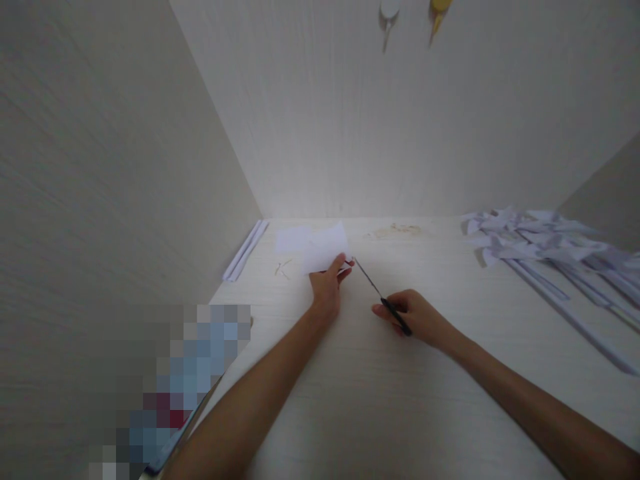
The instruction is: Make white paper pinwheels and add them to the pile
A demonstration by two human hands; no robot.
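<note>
Your left hand [326, 288] pinches the paper [326, 248]; your right hand [416, 315] grips the tool [397, 318], its tip near the paper's edge.

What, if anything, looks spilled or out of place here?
A brownish patch stands out on the pale table, near the back wall; stain or debris, I can't tell. Thin strands lie loose left of the left hand.

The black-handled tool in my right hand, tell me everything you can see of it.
The tool has a dark handle and a thin, metallic-looking front part. Your right hand grips the handle; the front part slants away and leftward toward the paper in your left hand. Tip contact is unclear.
</note>
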